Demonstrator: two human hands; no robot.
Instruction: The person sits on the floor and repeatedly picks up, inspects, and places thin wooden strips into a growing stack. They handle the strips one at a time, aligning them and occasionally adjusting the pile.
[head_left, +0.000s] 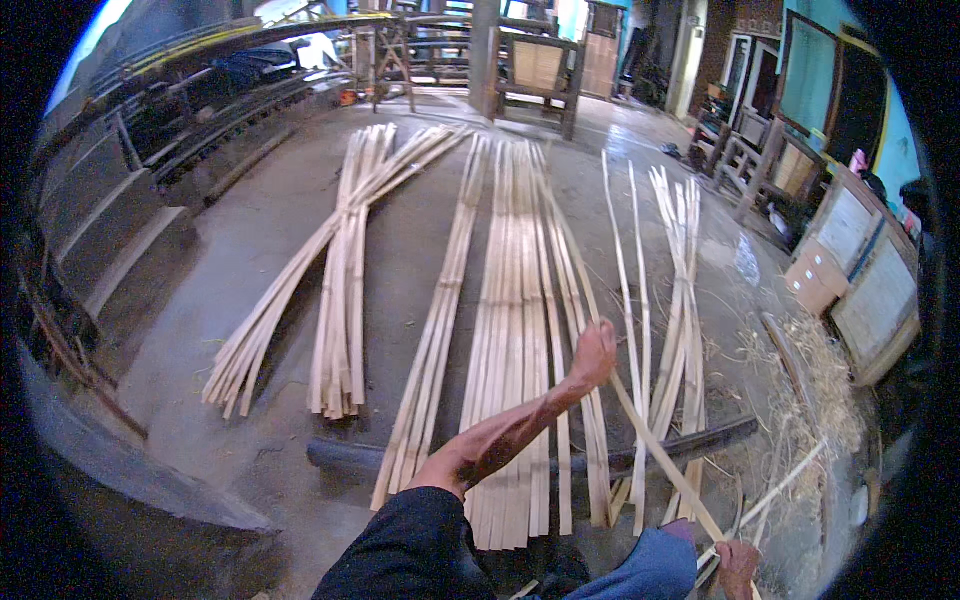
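Note:
A long pale bamboo strip [655,447] slants from the far middle down to the lower right. My left hand [595,355] is closed around it partway along, with the forearm reaching out over a row of flat bamboo strips [510,290] on the floor. At the lower right my right hand [738,568] has its fingers curled on the near end of the same strip. The row lies side by side, its near ends crossing a dark pole [345,455]. My left forearm hides part of these strips.
Crossed bamboo bundles [345,230] lie to the left, another bundle [682,290] to the right. Shavings [825,390] are heaped at the right near leaning panels [865,270]. A wooden chair [538,75] stands at the back; long poles [220,130] are stacked far left.

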